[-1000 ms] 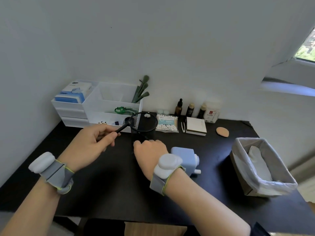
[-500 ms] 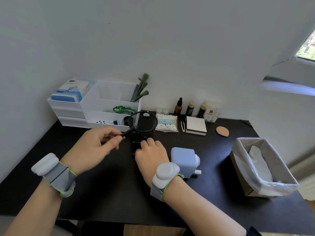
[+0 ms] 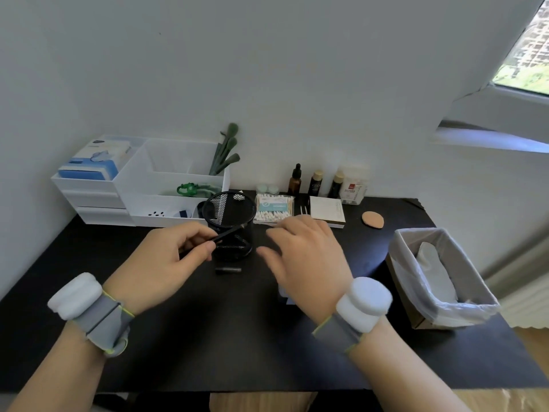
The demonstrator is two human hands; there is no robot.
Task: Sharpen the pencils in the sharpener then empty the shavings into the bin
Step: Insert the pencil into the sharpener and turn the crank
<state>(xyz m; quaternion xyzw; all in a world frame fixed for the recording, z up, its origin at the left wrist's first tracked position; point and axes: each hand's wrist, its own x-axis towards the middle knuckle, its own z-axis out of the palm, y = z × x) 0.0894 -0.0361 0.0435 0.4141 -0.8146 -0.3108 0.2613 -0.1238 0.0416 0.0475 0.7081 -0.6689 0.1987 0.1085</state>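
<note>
Two hands over a black desk top [image 3: 178, 346], one head-camera view.

Left hand [image 3: 160, 263]: thumb and forefinger pinch a thin black pencil [image 3: 227, 233] near one end. Shaft runs up and right from the fingertips, tip just in front of a black wire-mesh pencil cup [image 3: 230, 217]. Contact between pencil and cup: cannot tell. Remaining fingers curled under.

Right hand [image 3: 309, 257]: palm down, fingers spread and relaxed, wide, holding nothing. It hovers above the desk to the right of the cup. Blurred. It covers nearly all of the light-blue box sharpener; only a small pale corner [image 3: 283, 294] shows below the palm, so the sharpener sits directly under this hand, near the desk's middle.

Both wrists carry grey straps with white rounded pods [image 3: 74, 295].

Short dark cylindrical piece [image 3: 228, 269] lies flat on the desk just in front of the cup, between the hands, touching neither. Identity unclear.

Bin: brown cardboard box lined with a clear plastic bag [image 3: 475, 304], at the desk's right edge, well apart from both hands. White crumpled material lies inside.

Back row, against the wall:
- white plastic drawer-and-tray organiser [image 3: 124, 188], blue-and-white box on top, green brushes standing in its right rear compartment
- clear pack of cotton swabs [image 3: 273, 208], just beside the cup
- white square notepad [image 3: 326, 215]
- three small dark bottles [image 3: 315, 184]
- tan oval pad [image 3: 372, 219]
</note>
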